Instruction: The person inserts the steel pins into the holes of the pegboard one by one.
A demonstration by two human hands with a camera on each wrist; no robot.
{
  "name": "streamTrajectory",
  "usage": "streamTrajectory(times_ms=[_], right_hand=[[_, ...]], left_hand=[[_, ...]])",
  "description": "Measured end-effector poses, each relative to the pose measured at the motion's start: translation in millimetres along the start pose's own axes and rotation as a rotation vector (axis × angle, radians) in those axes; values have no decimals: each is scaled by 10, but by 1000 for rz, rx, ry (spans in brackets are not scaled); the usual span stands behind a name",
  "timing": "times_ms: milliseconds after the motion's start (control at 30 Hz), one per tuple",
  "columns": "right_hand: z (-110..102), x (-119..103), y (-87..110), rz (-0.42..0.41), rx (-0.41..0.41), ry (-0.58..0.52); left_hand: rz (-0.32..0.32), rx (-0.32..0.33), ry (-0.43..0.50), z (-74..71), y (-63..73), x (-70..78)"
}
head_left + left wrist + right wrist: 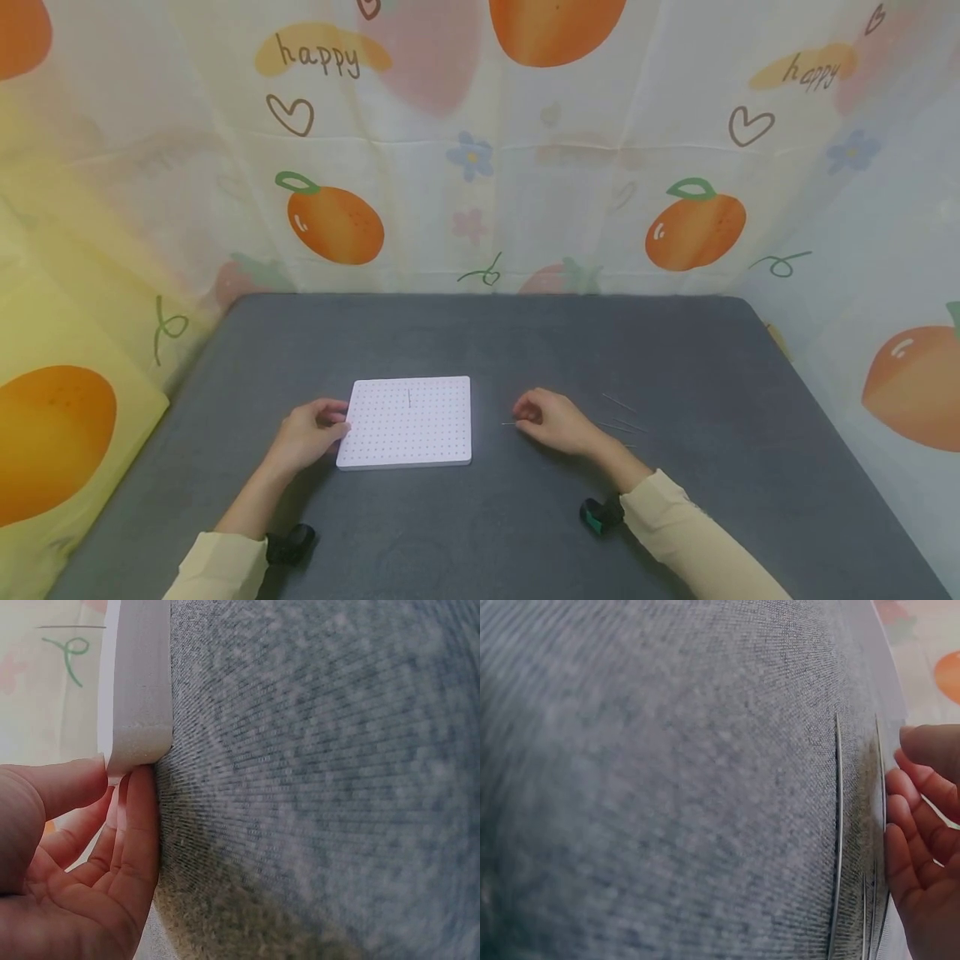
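Observation:
A white pegboard (405,458) with rows of small holes lies on the table. One thin metal rod (409,398) stands upright in it, and the left wrist view shows it jutting from the board's top face. My left hand (303,435) grips the board's left edge, thumb at the upper rim and fingers against the side. To the right of the board, my right hand (555,422) is low over the table with bent fingers. Its fingertips are right at a thin metal rod (881,750), whose left end sticks out past the thumb in the head view.
Several more thin metal rods (619,403) lie on the dark grey table (480,333) beyond and beside the right forearm. Another rod (838,825) shows in the right wrist view. A printed curtain (525,183) hangs behind the table's far edge.

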State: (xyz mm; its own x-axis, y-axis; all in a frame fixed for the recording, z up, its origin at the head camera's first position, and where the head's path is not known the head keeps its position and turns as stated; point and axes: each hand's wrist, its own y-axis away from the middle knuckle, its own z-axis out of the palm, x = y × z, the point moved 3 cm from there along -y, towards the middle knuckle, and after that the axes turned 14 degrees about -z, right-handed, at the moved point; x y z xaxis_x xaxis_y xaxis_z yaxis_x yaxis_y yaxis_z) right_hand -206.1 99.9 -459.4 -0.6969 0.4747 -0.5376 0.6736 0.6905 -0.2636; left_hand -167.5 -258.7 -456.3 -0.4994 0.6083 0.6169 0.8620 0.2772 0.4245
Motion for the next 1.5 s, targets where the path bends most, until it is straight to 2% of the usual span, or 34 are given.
streamTrajectory(times_ms=[567,900,1200,1500], right_hand=[[47,40,-45,22,-36,131],[34,4,-38,-3,-22,158],[49,15,-51,11,-36,171],[57,-9,-60,58,-65,167]], left_hand=[[8,-3,10,4,9,13],[17,1,8,3,14,17],[14,-6,4,-1,0,5],[14,-1,-7,-13,9,7]])
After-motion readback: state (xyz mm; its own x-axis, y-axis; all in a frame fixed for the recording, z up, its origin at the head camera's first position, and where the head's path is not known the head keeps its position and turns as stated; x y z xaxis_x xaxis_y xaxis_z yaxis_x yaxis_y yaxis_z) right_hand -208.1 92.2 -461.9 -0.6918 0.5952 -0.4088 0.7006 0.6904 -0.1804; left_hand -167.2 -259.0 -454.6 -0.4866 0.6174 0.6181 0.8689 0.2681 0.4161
